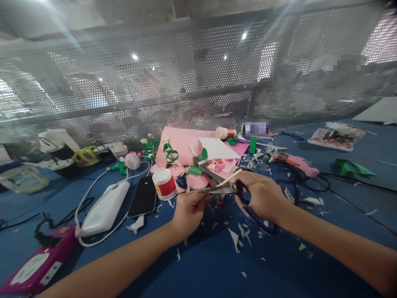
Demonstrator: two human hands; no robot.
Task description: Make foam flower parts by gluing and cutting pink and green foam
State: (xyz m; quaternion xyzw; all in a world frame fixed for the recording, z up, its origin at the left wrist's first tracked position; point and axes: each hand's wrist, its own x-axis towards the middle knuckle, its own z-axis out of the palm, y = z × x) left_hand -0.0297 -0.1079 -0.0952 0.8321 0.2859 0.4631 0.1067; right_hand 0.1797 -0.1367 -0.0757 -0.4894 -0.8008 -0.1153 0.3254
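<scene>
My right hand (pixel 260 192) is wrapped around the dark blue handles of a pair of scissors (pixel 221 189), whose metal blades point left and are spread apart. A thin pale stick (pixel 231 177) slants up beside my right fingertips; I cannot tell whether they grip it. Close to the blade tips, my left hand (pixel 190 209) is closed in a pinch, and what it holds is hidden by the fingers. Behind the blades lie pink paper pieces (pixel 197 181) and green paper leaves (pixel 195 169). Left of them stands a red and white paper cup (pixel 164 184).
A black phone (pixel 142 196), a white power bank (pixel 105 209) with a cable and a magenta power strip (pixel 40 260) lie to the left. A pink glue gun (pixel 299 163) rests at the right. White paper scraps (pixel 234 240) litter the blue table. A perforated metal screen (pixel 192 82) rises behind.
</scene>
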